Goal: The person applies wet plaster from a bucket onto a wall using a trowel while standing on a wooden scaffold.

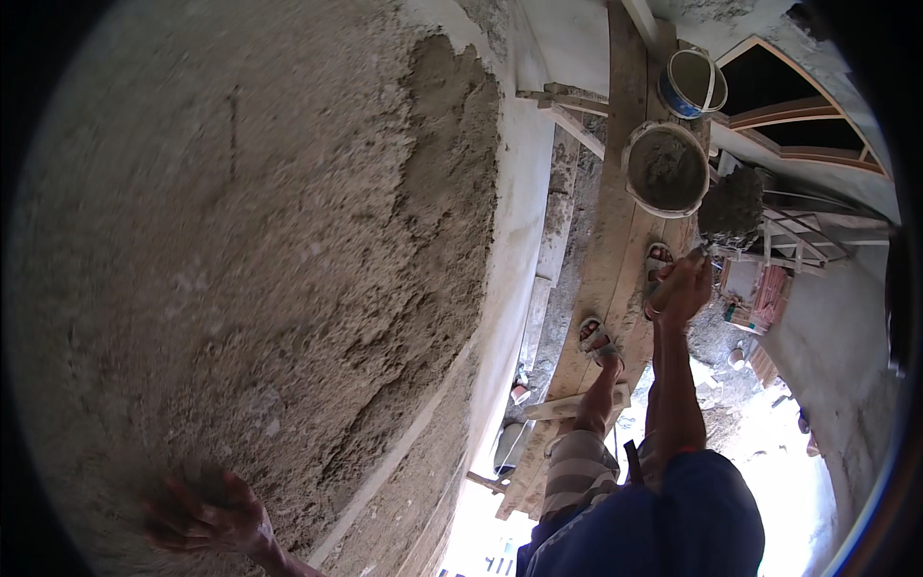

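At the lower left my left hand (207, 514) is spread against or close to the rough plastered wall (260, 288), its fingers apart and slightly blurred. My right hand (681, 288) is closed round the handle of a trowel (731, 207). A thick heap of wet grey mortar covers the trowel's blade, so its metal is mostly hidden. Just beyond that hand, a round bucket of mortar (666, 168) stands on the planks. A darker, wetter patch of mortar (447, 154) runs along the right part of the wall.
My sandalled feet (601, 341) stand on a raised wooden plank platform (586, 298). Behind the mortar bucket is a white-and-blue pail (694, 85) with a handle. A wooden window frame (798, 120) is at the upper right. Rubble and stacked bricks (769, 293) lie below.
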`<state>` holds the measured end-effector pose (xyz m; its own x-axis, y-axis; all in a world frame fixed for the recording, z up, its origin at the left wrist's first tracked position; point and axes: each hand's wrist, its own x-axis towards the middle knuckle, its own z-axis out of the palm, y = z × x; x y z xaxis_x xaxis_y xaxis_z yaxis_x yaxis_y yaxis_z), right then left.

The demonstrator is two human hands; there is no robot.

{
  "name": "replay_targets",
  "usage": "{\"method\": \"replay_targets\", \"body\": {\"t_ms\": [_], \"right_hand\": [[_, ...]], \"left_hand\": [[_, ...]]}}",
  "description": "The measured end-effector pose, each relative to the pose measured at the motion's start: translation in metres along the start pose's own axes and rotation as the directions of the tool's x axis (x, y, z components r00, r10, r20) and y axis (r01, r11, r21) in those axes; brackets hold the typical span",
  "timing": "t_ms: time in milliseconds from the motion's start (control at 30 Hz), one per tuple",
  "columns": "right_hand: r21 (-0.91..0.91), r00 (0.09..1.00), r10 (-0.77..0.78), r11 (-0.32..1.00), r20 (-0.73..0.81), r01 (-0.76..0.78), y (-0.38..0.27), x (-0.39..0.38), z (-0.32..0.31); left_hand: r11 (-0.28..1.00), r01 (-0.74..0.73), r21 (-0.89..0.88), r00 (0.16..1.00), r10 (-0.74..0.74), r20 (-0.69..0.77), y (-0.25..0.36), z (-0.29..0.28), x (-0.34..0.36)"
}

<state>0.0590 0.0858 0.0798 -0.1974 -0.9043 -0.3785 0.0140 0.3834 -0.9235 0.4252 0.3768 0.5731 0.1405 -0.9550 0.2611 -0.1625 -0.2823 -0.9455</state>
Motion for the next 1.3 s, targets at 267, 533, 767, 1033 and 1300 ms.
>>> {"method": "replay_targets", "body": {"t_ms": [267,533,767,1033,1300], "right_hand": [[-0.366,0.938,-0.262,0.870,0.227,0.331,0.062,-0.210,0.188],[-0.076,0.826,-0.115,0.980,0.552,0.186,0.009,-0.313,0.153],[-0.223,0.646,0.634,0.765,0.424,-0.604,0.130,-0.193,0.160],[-0.158,0.593,0.522,0.817,0.613,-0.555,0.157,-0.227,0.212],[-0.243,0.558,0.530,0.827,0.638,-0.507,0.106,-0.260,0.176]], "left_hand": [[1.000,-0.031,-0.001,0.999,0.031,-0.018,-0.003,-0.001,0.001],[0.989,-0.144,0.021,0.986,0.145,-0.076,0.005,-0.010,0.018],[0.957,-0.273,0.093,0.958,0.280,-0.065,0.002,-0.007,0.016],[0.999,-0.028,-0.019,0.991,0.030,0.129,0.010,-0.018,0.010],[0.969,-0.218,0.112,0.974,0.223,-0.033,0.000,-0.006,0.012]]}}
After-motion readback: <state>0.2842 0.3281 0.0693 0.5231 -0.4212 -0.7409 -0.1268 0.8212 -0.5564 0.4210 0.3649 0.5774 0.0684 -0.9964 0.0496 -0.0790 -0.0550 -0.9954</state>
